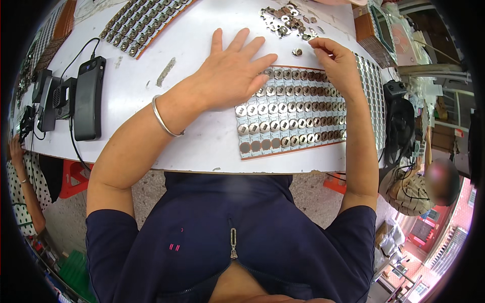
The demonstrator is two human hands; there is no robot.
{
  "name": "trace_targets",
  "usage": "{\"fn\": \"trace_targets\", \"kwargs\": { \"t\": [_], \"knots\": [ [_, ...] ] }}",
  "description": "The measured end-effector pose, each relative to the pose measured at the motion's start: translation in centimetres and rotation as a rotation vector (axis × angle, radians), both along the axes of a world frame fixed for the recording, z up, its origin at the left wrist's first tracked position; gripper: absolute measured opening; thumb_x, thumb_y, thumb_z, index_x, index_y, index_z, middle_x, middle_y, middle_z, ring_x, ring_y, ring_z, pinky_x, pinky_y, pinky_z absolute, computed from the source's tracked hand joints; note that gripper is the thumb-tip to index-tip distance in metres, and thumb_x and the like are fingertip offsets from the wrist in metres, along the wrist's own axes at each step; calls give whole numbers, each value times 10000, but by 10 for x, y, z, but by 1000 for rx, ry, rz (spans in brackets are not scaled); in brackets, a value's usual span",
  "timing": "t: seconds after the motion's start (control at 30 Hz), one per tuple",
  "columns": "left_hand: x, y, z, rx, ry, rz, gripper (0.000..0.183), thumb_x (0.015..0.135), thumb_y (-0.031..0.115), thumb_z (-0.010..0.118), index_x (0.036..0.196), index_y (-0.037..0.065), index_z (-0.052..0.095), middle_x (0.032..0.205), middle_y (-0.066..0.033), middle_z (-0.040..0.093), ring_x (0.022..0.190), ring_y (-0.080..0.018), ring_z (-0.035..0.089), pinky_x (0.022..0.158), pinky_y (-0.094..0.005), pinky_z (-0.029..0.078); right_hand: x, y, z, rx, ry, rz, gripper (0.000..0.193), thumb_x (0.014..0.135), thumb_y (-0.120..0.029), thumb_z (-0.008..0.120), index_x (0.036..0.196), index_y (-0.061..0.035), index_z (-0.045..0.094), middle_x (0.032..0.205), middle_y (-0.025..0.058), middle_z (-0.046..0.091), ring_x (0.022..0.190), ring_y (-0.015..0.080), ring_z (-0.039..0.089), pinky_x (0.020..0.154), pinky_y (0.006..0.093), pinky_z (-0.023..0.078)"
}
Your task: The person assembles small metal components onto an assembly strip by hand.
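Observation:
A flat board (292,144) lies in front of me, set with rows of round silver metal pieces. Several spots at the left of its nearest row show dark brown discs instead. My left hand (230,70) rests with fingers spread on the white table, its thumb over the board's far left corner. Beyond the board's far edge, my right hand (337,63) has thumb and forefinger drawn together; what is between them, if anything, is too small to make out. A small round metal piece (297,52) lies just left of those fingertips. Farther off is a loose pile of metal pieces (285,21).
Another filled board (144,25) lies at the far left, and one (371,91) runs beside my right forearm. A black power bank (90,98) with cables is on the left. Stacked boards (373,35) stand at the far right. Other people sit at both sides.

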State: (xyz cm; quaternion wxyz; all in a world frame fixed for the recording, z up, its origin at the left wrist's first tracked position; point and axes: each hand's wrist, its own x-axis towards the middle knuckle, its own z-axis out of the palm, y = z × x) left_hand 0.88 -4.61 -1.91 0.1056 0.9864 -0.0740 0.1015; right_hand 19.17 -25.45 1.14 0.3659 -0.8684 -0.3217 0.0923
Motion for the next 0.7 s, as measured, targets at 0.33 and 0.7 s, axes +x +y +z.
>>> {"fn": "trace_targets", "kwargs": {
  "t": [0.33, 0.7],
  "knots": [
    [0, 2, 3, -27, -5, -1, 451, 1023, 328, 491, 1444, 172, 530, 1542, -191, 407, 1477, -411, 284, 1144, -697, 160, -11, 21, -2, -121, -77, 102, 212, 886, -141, 723, 1071, -42, 755, 910, 62, 736, 779, 136, 636, 752, 270, 532],
    [17, 18, 5, -724, -393, -19, 305, 916, 157, 723, 1192, 27, 713, 1061, -113, 738, 898, -198, 714, 770, -292, 572, -28, 35, 23, 201, 489, 201, 164, 939, -165, 708, 1041, -37, 709, 790, -11, 653, 674, 40, 577, 561, 186, 447]
  ]
}}
